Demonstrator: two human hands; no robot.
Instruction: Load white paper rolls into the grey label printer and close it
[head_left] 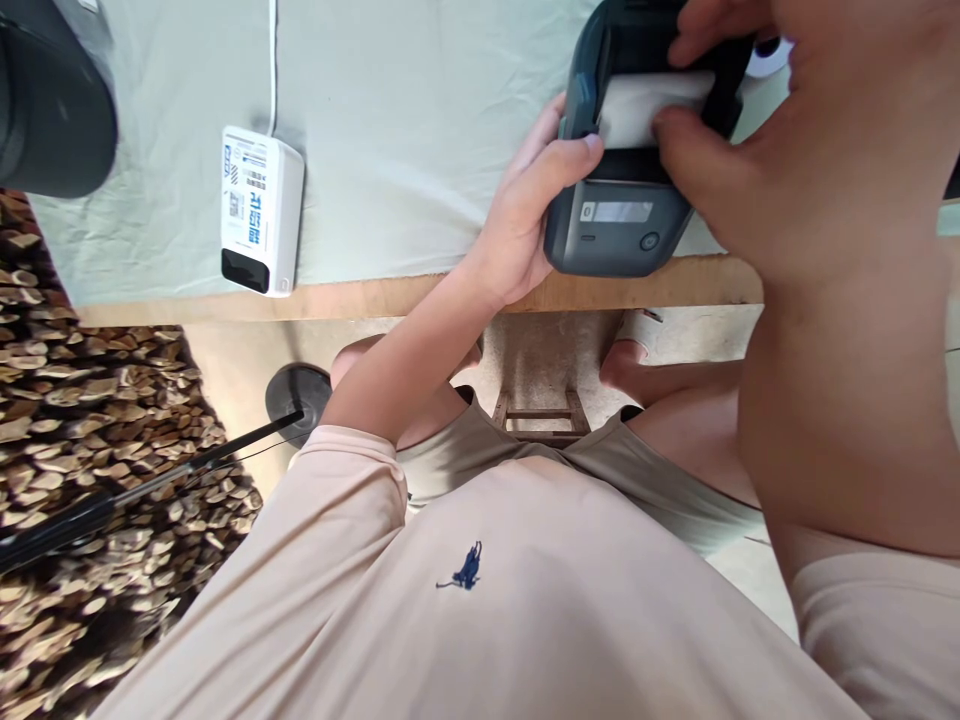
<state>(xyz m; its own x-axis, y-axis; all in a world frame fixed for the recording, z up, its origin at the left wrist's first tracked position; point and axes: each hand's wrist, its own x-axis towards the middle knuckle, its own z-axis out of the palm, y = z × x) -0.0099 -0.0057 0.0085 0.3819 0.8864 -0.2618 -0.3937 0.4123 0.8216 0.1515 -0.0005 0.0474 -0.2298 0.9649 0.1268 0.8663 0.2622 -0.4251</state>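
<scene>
The left hand (536, 190) is closed round the left side of a dark grey-blue printer (600, 245), its thumb laid over the rim and its fingers tucked behind the casing. The right hand (780, 170) is partly open over the printer's inside, thumb and fingertips well parted; the thumb tip touches the white paper (637, 105), though whether it grips the paper cannot be told. The paper looks smooth and softly curved, and sits in the black hollow of the printer. The casing is smooth plastic with rounded corners, with a pale narrow strip and a round button (649, 241) on its near end. That end points toward the person, overlapping the near edge of the table (397, 130) in this view; the long axis runs away from that edge, its far end leaning a little to the right. Just beyond the right hand, a white roll (780, 62) shows in part. The table bears a thin, creased, pale green cloth, with a strip of bare wood along its near edge. Near that edge, toward the left corner, lies a white box (262, 215) with rounded edges, printed markings and a glossy black end; a thin white cord (272, 60) runs from its far end. At the table's left edge stands a rounded black object (60, 110), and beyond lies rough, split firewood (60, 400).
</scene>
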